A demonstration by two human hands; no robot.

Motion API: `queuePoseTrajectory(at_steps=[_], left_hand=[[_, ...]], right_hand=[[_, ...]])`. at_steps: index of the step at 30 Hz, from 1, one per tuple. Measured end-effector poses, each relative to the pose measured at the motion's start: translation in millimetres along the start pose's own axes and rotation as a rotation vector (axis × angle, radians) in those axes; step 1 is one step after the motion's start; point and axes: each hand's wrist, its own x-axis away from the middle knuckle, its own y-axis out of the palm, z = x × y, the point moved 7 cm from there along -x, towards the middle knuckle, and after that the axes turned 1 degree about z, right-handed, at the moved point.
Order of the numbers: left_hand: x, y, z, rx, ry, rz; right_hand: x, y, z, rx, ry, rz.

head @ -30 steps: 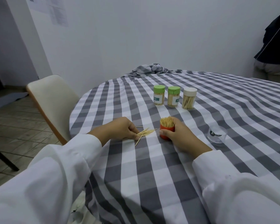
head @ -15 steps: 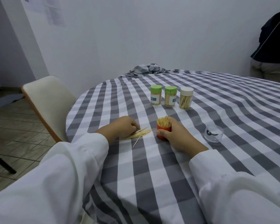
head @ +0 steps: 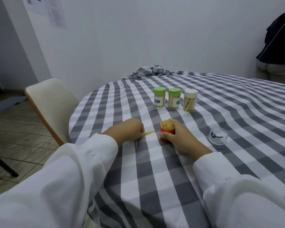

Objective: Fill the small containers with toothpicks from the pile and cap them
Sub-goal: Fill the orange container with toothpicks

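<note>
Just below the centre of the frame the right hand (head: pixel 179 139) wraps its fingers and thumb around an uncapped orange container (head: pixel 167 134) standing upright on the grey-and-white checked tablecloth (head: pixel 155 178); the container is packed with toothpicks whose tips rise above its rim. To its left, the left hand (head: pixel 130 131) lies knuckles-up on the cloth with fingers curled over a small bundle of loose toothpicks (head: pixel 149 132), whose ends stick out from under the fingertips toward the orange container, stopping just short of it. One stray toothpick (head: pixel 136 143) lies at the near edge of that hand.

Farther up the frame stand three capped containers in a row, all full: two with green caps (head: pixel 159 99) (head: pixel 174 101) and white labels carrying a green band, whose lettering is too small to read, and one with a white cap (head: pixel 190 102) and no label. At right of the hands rests a clear lid (head: pixel 218 136) bearing a dark mark I cannot make out. Papers (head: pixel 48 9) on the wall at upper left are illegible.
</note>
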Motion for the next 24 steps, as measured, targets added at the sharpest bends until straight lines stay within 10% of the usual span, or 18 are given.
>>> queuePoseTrajectory(at_steps=[24], left_hand=[[16, 14, 15, 0.050, -0.046, 0.384]], right_hand=[[5, 0, -6, -0.003, -0.009, -0.002]])
